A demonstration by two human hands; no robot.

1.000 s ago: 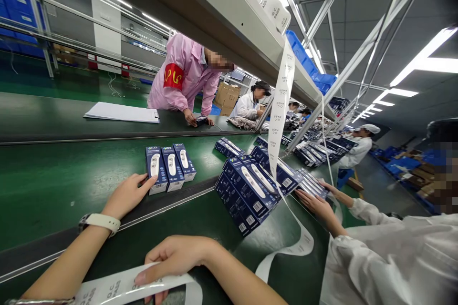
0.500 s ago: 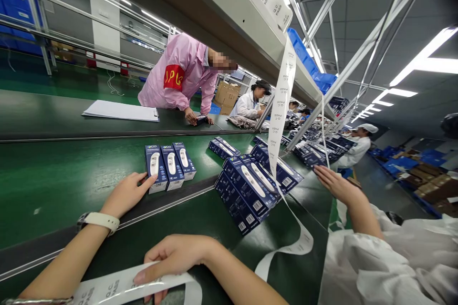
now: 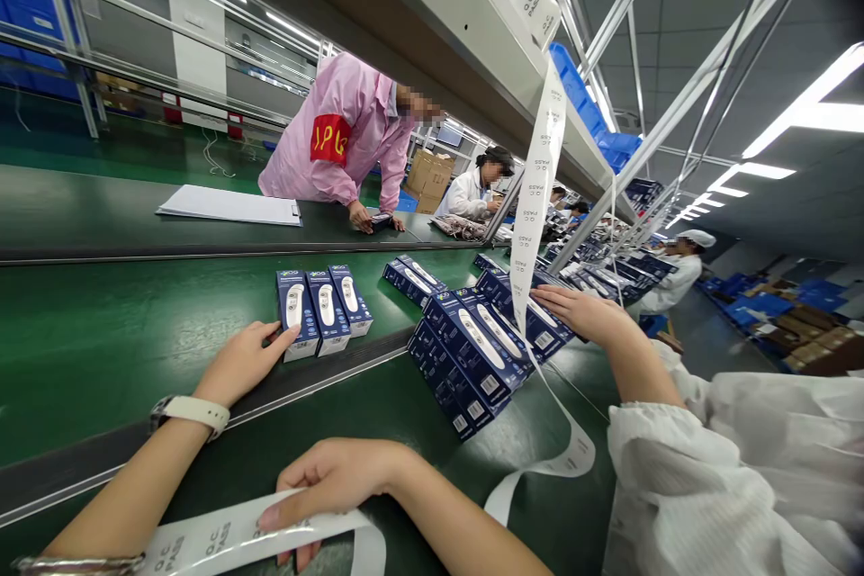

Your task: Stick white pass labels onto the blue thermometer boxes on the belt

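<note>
Well, left hand (image 3: 247,366) open on cardboard box (image 3: 295,317), right hand (image 3: 330,481) pinching paper strip (image 3: 222,535)

view: head-worn; faces forward and down across the green conveyor belt (image 3: 121,360); close above its near edge; left hand (image 3: 247,366), right hand (image 3: 330,479) in frame

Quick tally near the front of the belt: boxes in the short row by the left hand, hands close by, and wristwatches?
Boxes in row: 3
Left hand: 1
Right hand: 1
Co-worker's hand: 1
Wristwatch: 1
Total: 7
</note>
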